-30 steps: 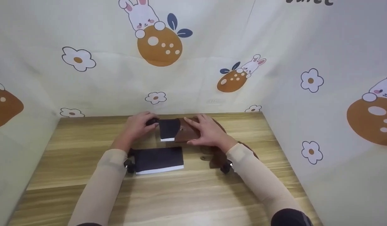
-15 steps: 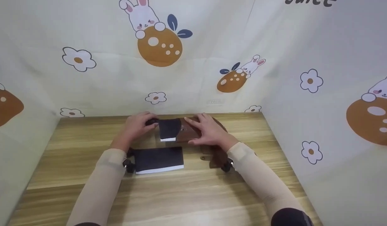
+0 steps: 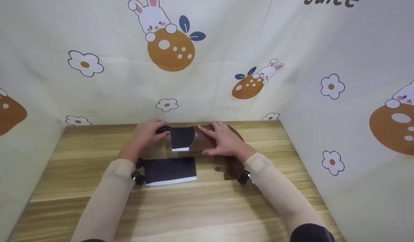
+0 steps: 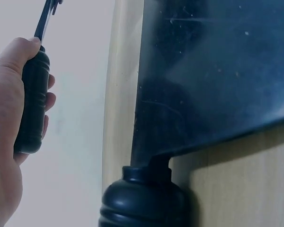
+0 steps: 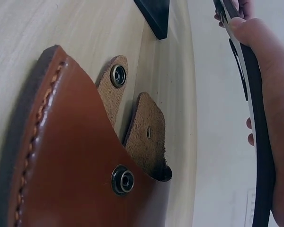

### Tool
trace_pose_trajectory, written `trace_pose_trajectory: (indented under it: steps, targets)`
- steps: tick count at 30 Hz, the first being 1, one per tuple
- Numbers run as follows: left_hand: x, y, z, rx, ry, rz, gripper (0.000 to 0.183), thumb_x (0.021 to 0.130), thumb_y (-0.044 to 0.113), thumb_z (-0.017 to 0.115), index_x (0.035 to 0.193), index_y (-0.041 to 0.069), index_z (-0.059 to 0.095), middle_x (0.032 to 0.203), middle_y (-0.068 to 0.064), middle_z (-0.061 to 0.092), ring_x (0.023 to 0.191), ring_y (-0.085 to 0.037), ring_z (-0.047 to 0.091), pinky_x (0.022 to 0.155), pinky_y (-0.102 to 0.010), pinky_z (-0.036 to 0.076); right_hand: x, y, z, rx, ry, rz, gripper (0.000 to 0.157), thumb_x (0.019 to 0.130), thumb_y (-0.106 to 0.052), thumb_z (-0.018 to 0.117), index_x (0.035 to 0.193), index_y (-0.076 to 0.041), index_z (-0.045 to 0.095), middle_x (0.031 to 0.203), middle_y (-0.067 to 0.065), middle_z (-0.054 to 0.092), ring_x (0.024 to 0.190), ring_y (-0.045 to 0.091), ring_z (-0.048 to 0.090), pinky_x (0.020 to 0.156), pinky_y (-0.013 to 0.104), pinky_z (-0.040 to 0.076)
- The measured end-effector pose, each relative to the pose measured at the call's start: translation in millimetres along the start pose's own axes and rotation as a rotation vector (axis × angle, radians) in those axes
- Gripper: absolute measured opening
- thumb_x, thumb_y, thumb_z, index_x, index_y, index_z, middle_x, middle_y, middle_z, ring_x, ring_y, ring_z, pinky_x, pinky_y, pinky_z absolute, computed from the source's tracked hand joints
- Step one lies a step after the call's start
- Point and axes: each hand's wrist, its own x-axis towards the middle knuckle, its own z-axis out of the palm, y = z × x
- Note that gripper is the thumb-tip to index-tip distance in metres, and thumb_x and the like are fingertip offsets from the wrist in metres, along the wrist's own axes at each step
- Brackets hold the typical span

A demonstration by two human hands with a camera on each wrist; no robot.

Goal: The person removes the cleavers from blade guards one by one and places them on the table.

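My left hand (image 3: 146, 136) grips the ribbed black handle (image 4: 34, 101) of a cleaver near the table's far edge. That cleaver's dark blade (image 3: 182, 137), with a bright lower edge, lies partly inside a brown leather sheath (image 3: 202, 139). With fingers at its far side and thumb at its near side, my right hand (image 3: 227, 139) holds this sheath. The blade's right part is hidden in the leather. A second cleaver (image 3: 170, 169) lies flat nearer me, its handle largely behind my left wrist. Under my right wrist is another brown sheath (image 5: 71, 156), with snap straps.
The wood-grain table (image 3: 193, 211) extends toward me in front of the second cleaver. A pale printed cloth (image 3: 126, 84) rises behind the table and along both sides. Dark wrist cameras hang close to the second cleaver and the second sheath.
The held sheath has slid slightly to the right with my right hand, and a little more of the blade shows. My left hand has hardly moved; the second cleaver lies as before.
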Motion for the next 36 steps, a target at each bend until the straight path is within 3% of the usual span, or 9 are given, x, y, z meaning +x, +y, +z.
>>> trace_pose_trajectory:
  steps: [7,14,26,36]
  targets:
    - [-0.1,0.6,1.4,0.026,-0.007,0.016,0.034,0.105,0.035,0.079,0.133,0.015,0.077,0.119,-0.011,0.075,0.109,-0.035,0.071,0.093,-0.060,0.057,-2.3,0.7,-1.4,0.013,-0.015,-0.013,0.103,0.088,-0.079,0.072,0.172,-0.031,0.039,0.162,0.015,0.044,0.147,0.031,0.038,0.124,0.051,0.034]
    - [0.2,0.4,-0.1,-0.001,0.002,0.034,0.033,0.104,0.035,0.080,0.132,0.017,0.078,0.120,-0.009,0.075,0.108,-0.034,0.071,0.095,-0.058,0.057,-1.5,-0.8,-3.4,0.026,-0.003,-0.015,0.104,0.086,-0.079,0.074,0.172,-0.030,0.041,0.165,0.019,0.043,0.149,0.033,0.037,0.125,0.053,0.033]
    - [2.2,2.7,-1.1,0.027,-0.008,-0.012,0.036,0.106,0.040,0.077,0.134,0.018,0.076,0.123,-0.010,0.075,0.113,-0.035,0.070,0.096,-0.060,0.055,-2.7,-0.6,-3.4,0.013,-0.001,0.018,0.107,0.085,-0.084,0.072,0.173,-0.032,0.039,0.169,0.016,0.039,0.151,0.031,0.036,0.127,0.053,0.032]
    - [0.1,5.9,-0.9,-0.025,0.010,0.038,0.031,0.104,0.033,0.079,0.130,0.015,0.077,0.119,-0.011,0.075,0.110,-0.036,0.071,0.097,-0.060,0.056,-7.4,1.3,-8.4,-0.014,0.019,-0.034,0.104,0.086,-0.078,0.077,0.171,-0.031,0.042,0.163,0.016,0.045,0.146,0.032,0.040,0.124,0.052,0.036]
